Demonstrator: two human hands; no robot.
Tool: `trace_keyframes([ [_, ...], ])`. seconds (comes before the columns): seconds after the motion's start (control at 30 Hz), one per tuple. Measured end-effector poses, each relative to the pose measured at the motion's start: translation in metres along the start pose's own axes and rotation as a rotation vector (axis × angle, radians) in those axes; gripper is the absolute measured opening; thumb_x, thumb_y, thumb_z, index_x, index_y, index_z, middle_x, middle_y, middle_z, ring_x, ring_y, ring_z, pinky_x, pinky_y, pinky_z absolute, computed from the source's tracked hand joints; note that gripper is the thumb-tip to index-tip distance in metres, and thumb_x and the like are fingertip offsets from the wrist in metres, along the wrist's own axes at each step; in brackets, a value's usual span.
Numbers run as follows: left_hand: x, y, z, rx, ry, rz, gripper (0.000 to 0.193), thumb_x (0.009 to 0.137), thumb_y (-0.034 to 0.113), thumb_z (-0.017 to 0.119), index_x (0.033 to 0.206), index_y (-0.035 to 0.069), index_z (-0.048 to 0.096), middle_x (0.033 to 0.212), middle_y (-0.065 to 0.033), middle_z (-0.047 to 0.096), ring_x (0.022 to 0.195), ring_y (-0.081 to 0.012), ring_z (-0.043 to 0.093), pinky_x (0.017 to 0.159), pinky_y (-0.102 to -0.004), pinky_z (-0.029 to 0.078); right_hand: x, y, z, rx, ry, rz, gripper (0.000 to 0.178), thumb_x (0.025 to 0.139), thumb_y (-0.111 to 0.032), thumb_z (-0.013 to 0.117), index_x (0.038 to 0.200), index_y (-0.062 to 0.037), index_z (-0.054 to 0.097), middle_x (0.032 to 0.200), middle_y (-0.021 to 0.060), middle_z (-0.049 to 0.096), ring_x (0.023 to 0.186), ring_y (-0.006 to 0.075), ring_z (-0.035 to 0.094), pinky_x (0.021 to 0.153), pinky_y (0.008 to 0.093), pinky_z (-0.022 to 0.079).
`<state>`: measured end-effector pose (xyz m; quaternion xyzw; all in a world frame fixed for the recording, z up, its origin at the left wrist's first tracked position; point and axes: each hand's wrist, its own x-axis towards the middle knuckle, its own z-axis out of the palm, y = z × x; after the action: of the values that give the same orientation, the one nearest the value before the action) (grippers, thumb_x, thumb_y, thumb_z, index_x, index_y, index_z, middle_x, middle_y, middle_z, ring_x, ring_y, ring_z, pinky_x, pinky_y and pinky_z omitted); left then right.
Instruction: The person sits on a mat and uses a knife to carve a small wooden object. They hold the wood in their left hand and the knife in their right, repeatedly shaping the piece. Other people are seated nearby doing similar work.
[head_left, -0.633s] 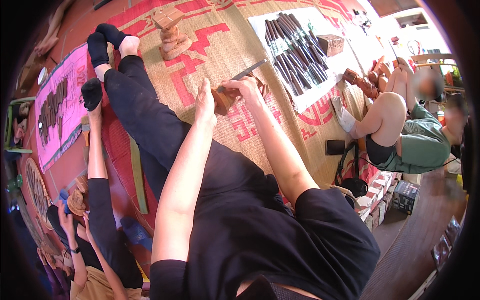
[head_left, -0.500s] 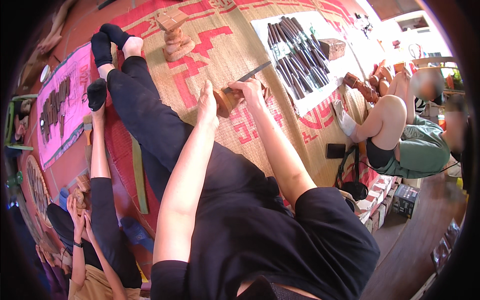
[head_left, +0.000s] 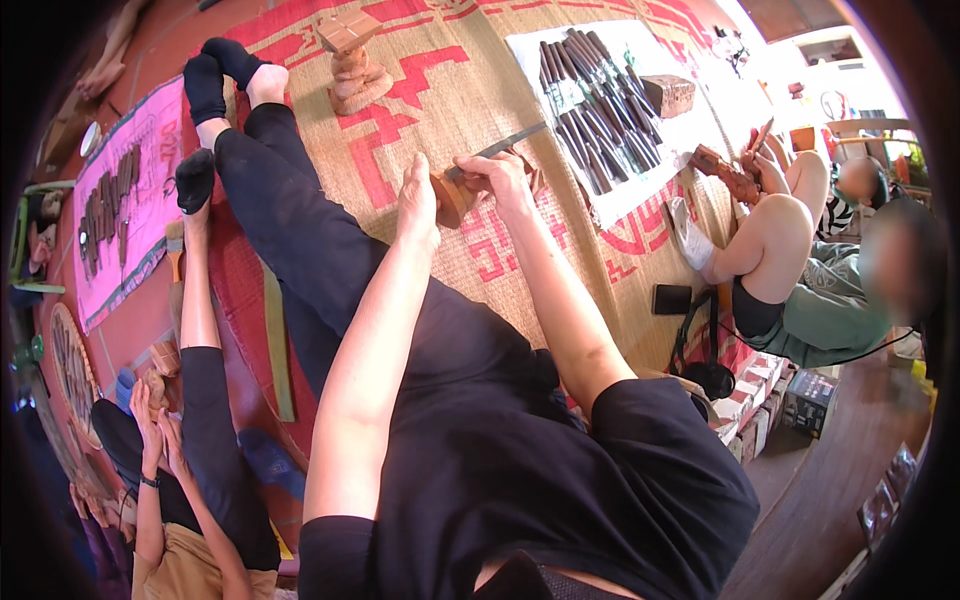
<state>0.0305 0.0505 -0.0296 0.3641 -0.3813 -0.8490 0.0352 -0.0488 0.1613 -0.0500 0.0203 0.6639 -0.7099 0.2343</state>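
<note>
Above the woven mat, a reddish-brown carved piece of wood (head_left: 453, 203) is held upright between my hands. My left hand (head_left: 417, 204) is closed against its left side, with the fingertips partly hidden. My right hand (head_left: 501, 183) grips a flat, dark grey file (head_left: 518, 138), whose long end points up and to the right. The file's near end meets the top of the wood at my right fingertips.
A paler carved wood figure (head_left: 354, 75) stands on the mat. Several dark-handled carving tools (head_left: 597, 112) lie on a white cloth beside a wooden block (head_left: 668, 96). A phone (head_left: 671, 299) lies on the right. Co-workers sit on both sides holding carved wood.
My right hand and the file have shifted very slightly against the wood; my left hand stays in place. On the right, a co-worker's head and hands have moved.
</note>
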Motion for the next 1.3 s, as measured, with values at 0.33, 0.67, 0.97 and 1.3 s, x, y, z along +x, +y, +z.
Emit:
trace_keyframes([
  [0.33, 0.003, -0.001, -0.002, 0.037, 0.005, 0.008, 0.064, 0.086, 0.053, 0.048, 0.134, 0.012, 0.037, 0.139, -0.0083, 0.033, 0.13, -0.0232, 0.027, 0.104, -0.045, 0.023, 0.001, 0.003, -0.004, 0.028, -0.002, 0.025, 0.019, 0.068, -0.009, 0.069, 0.083, 0.0036, 0.068, 0.073, 0.0089, 0.065, 0.059, 0.0127, 0.058, 0.057, 0.0223, 0.046],
  [0.67, 0.005, -0.003, -0.005, 0.049, 0.017, 0.002, 0.064, 0.086, 0.053, 0.049, 0.134, 0.011, 0.038, 0.138, -0.0067, 0.035, 0.129, -0.0218, 0.028, 0.101, -0.0438, 0.027, 0.003, 0.0, -0.004, -0.099, 0.052, 0.013, 0.017, 0.069, -0.012, 0.066, 0.075, 0.0037, 0.067, 0.069, 0.0111, 0.064, 0.057, 0.0151, 0.059, 0.055, 0.0245, 0.047],
  [0.97, 0.002, 0.001, -0.003, 0.053, 0.017, -0.026, 0.063, 0.087, 0.053, 0.046, 0.134, 0.013, 0.038, 0.138, -0.0074, 0.035, 0.128, -0.0207, 0.029, 0.101, -0.0427, 0.027, 0.015, -0.002, 0.003, -0.083, 0.081, 0.073, 0.014, 0.067, -0.007, 0.068, 0.066, 0.0056, 0.062, 0.064, 0.0112, 0.061, 0.051, 0.0174, 0.059, 0.049, 0.0251, 0.049],
  [1.3, -0.001, 0.003, -0.001, 0.04, 0.015, -0.02, 0.064, 0.087, 0.054, 0.045, 0.135, 0.012, 0.037, 0.14, -0.0071, 0.033, 0.13, -0.0211, 0.027, 0.102, -0.0446, 0.026, 0.018, -0.003, 0.004, -0.075, 0.025, 0.106, 0.015, 0.065, -0.008, 0.07, 0.066, 0.0045, 0.062, 0.063, 0.0103, 0.061, 0.053, 0.0152, 0.058, 0.049, 0.0232, 0.047],
])
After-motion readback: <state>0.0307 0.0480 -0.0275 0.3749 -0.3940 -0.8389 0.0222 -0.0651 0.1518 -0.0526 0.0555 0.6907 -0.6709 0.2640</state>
